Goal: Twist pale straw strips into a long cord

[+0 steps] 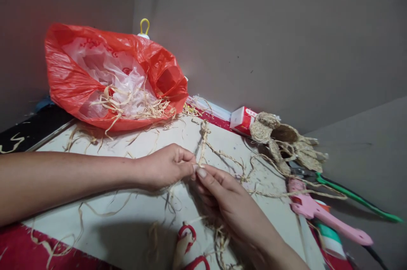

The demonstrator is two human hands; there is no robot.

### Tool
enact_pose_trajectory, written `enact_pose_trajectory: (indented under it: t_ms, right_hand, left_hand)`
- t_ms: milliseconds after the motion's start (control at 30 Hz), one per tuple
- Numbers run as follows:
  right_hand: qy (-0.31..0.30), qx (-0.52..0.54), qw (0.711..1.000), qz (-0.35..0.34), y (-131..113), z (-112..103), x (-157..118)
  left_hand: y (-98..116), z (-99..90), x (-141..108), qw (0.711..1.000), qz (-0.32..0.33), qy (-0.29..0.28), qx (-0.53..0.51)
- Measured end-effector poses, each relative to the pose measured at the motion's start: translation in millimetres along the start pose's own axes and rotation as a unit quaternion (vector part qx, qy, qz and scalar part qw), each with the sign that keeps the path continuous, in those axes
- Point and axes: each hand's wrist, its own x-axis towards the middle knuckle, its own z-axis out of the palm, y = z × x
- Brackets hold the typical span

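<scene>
L hand (163,167): thumb & index fingertips pressed together, pinching fibre at near end of braided cord (204,145); other fingers curled in. R hand (230,204): thumb & index likewise pinching, tips touching L hand's; remaining fingers bent beneath, partly hidden. Exact strand in grip covered by fingertips, cannot tell.

Braided cord: located above white work surface (267,215), running from pinch pt. toward 12 o'clock. Thin plaited cord (270,195) loops out to approx. 3, reaching pink glue gun (330,217).

Surroundings, clock positions taken from pinch pt.:
- 10–11: red plastic bag (68,75), mouth open, w/ clear plastic (127,81) & dry fibre strips (152,107) at opening.
- 9–10: black flat item (38,128), ID uncertain, loose strip on top.
- 1–2: red/white box (243,120), near wall.
- 2–3: woven fibre pieces (282,138), grouped, next to box.
- Just past 3: green-handled tool (359,200), head partly obscured; glue gun near it.
- Approx. 4: white/green cylinder (330,236), partly under glue gun.
- 5–6: more plaited fibre (221,246), partly behind R forearm.
- 6: red-handled scissors (187,234), cut off by frame edge.

Loose strips scattered L of hands, 8–10.
</scene>
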Motion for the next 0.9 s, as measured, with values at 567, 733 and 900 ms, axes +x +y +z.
enact_pose_trajectory:
  t_ms: [567, 733, 900]
  right_hand:
    - [-0.015, -0.072, 0.997, -0.018, 12, -19, 11]
    - [0.033, -0.071, 0.997, -0.02, 20, -11, 10]
    - [0.04, 0.031, 0.998, -0.022, 23, 2, 8]
  left_hand:
    - [23, -12.1, 0, 0.988, -0.084, -0.104, 0.08]
    - [28, -12.5, -3, 0.978, -0.12, -0.115, 0.128]
    - [21, 5.3, -15, 0.973, -0.125, -0.044, 0.19]
